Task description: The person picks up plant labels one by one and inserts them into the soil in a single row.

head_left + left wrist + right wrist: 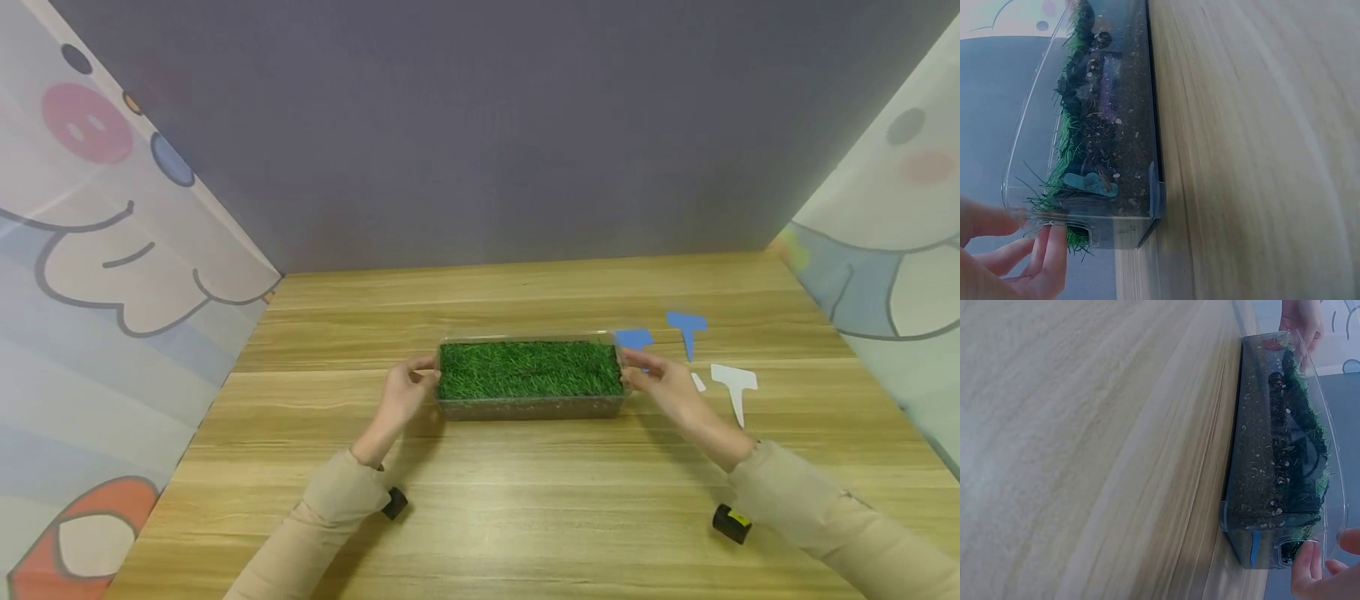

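A clear plastic box (532, 408) stands on the wooden table, holding dark soil (1132, 106) under a mat of green artificial grass (528, 369). My left hand (408, 392) grips its left end, thumb at the upper rim and fingertips at an opening in the end wall. At the opposite end my right hand (671, 392) holds the box the same way. Through the side wall, the left wrist view shows a teal piece (1091, 184) and a purplish patch (1108, 87) beneath the grass.
T-shaped plant labels lie right of the box: a blue one (686, 323), a white one (735, 379) and another blue one (633, 338) partly hidden. A small white piece (698, 382) shows beside my right hand. A grey panel (495, 167) rises behind the table (525, 517).
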The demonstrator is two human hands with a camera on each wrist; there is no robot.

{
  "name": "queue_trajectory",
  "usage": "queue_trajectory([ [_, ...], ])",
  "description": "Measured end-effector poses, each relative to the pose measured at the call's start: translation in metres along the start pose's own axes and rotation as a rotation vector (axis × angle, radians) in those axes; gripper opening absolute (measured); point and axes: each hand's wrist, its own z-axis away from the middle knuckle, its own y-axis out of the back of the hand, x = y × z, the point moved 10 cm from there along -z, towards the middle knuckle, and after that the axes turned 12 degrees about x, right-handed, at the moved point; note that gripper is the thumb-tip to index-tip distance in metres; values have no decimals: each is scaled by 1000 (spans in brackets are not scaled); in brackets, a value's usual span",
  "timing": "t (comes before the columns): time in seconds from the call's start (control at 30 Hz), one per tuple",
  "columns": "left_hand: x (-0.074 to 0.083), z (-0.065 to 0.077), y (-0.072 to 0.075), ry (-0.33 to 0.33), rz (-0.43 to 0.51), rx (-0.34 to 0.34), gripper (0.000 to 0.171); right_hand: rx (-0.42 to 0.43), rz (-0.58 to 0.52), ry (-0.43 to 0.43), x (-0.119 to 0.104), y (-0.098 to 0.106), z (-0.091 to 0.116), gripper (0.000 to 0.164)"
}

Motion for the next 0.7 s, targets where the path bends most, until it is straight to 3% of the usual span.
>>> queue_trajectory([
  [0.3,-5,-1,-1,30,8,-17,28,-34,-78,-87,4,-2,-1,47],
  [0.5,-5,-2,-1,30,9,-13,27,-116,-76,-136,5,-2,-4,53],
  [0.7,-6,-1,-2,45,18,-13,28,-234,-67,-146,4,0,-14,47],
])
